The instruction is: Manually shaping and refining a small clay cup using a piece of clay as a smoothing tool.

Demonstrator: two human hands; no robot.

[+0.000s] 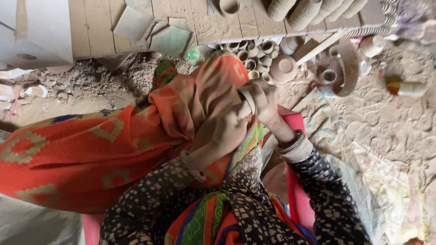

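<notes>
Two hands: both dusted with pale clay, meeting over the person's lap at the middle of the view
Left hand [222, 129]: curled closed around the lower side of a small clay cup [247, 97], fingers wrapped under it
Right hand [265, 102]: closed over the cup from the far side, fingertips pressed on its rim; a band of bangles [293, 143] sits at this wrist
Clay cup: small, round, unfired-looking, grey-brown, matt and dusty; only a strip of rim and wall shows between the two hands, so its full shape cannot be told
Where it is: held up in the air between both hands, above the orange patterned cloth [104, 145] draped over the lap, touching nothing but the hands
Sleeves: dark fabric with pale flecks on both arms
Beyond the hands: a cluster of similar small clay cups [247, 52] packed together on the ground, with a rounded clay bowl [284, 68] just beside them
Farther back: a wooden plank platform [100, 27] bearing flat clay tiles [170, 41] and stacks of ribbed clay pots [309, 11]
Ground: dry, cracked clay floor [390, 118] to the right
</notes>
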